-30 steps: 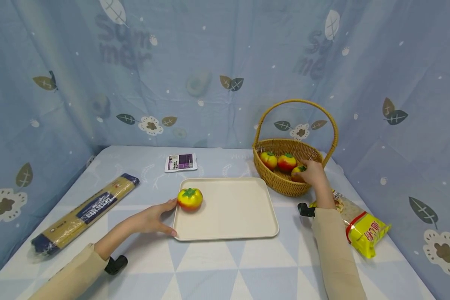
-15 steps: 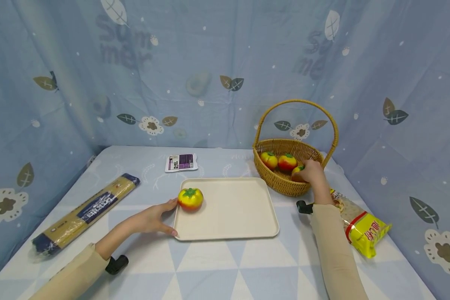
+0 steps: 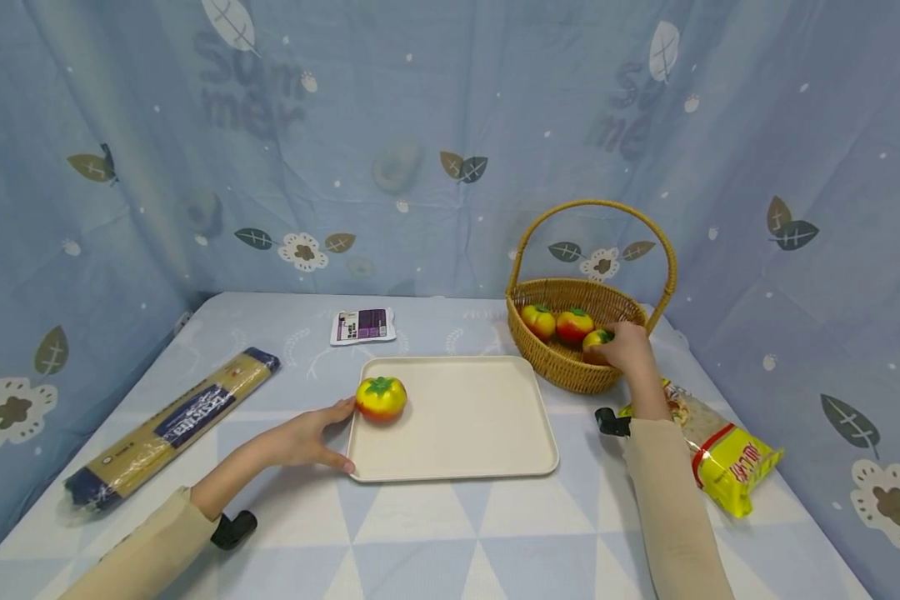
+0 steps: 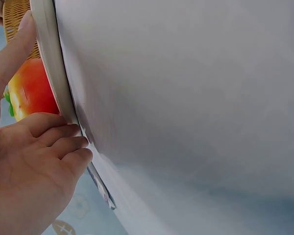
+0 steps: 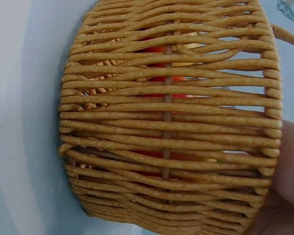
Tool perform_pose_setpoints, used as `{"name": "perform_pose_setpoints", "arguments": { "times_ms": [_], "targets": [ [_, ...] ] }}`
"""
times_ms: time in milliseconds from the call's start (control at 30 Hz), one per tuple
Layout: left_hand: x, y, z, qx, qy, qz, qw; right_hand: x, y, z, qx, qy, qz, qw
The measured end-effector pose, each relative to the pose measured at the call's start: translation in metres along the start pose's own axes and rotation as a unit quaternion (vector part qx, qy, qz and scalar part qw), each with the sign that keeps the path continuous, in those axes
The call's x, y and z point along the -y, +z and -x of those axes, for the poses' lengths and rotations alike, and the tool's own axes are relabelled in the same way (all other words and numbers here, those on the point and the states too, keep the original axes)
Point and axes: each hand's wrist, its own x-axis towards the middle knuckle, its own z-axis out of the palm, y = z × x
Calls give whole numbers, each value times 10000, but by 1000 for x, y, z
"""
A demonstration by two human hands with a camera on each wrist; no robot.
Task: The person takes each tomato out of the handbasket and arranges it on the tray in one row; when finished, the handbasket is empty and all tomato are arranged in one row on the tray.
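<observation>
My left hand (image 3: pixel 309 435) rests against the left edge of a cream tray (image 3: pixel 465 421), thumb at the near corner and fingers spread along the side. In the left wrist view, the fingers (image 4: pixel 63 142) touch the tray's rim (image 4: pixel 54 58). A yellow-red toy persimmon (image 3: pixel 380 398) sits on the tray close to those fingertips. My right hand (image 3: pixel 627 346) reaches into a wicker basket (image 3: pixel 562 367) and holds a persimmon (image 3: pixel 594 346) there. Two other persimmons, one yellowish (image 3: pixel 537 321) and one redder (image 3: pixel 574 326), lie beside it. Basket weave (image 5: pixel 166 117) hides most of the grip in the right wrist view.
A long pasta packet (image 3: pixel 176 425) lies on the left. Behind the tray is a small white-and-purple pouch (image 3: pixel 362 326). A yellow noodle bag (image 3: pixel 727 458) lies beside the right forearm. The basket's tall handle (image 3: pixel 592 202) arches above the right hand.
My right hand has shifted only slightly at the persimmon in the basket. The left hand, the tray and the persimmon on it stay where they were.
</observation>
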Motion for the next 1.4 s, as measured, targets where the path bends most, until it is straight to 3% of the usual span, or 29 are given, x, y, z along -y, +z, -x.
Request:
{"name": "perform_pose_setpoints", "arguments": {
  "times_ms": [267, 767, 1033, 1400],
  "targets": [
    [1, 0, -1, 9, -28, -27, 10000, -3, -4, 11, -376, -102, -629, 9973],
    [2, 1, 0, -12, 69, -18, 10000, 1, -12, 18, -887, -651, -1032, 9886],
    [2, 0, -1, -34, 86, -17, 10000, 21, -16, 26, -974, -790, -1109, 9859],
    [1, 1, -1, -18, -18, 17, 10000, 55, -18, 41, -1046, -1462, -956, 9790]
  ]
}}
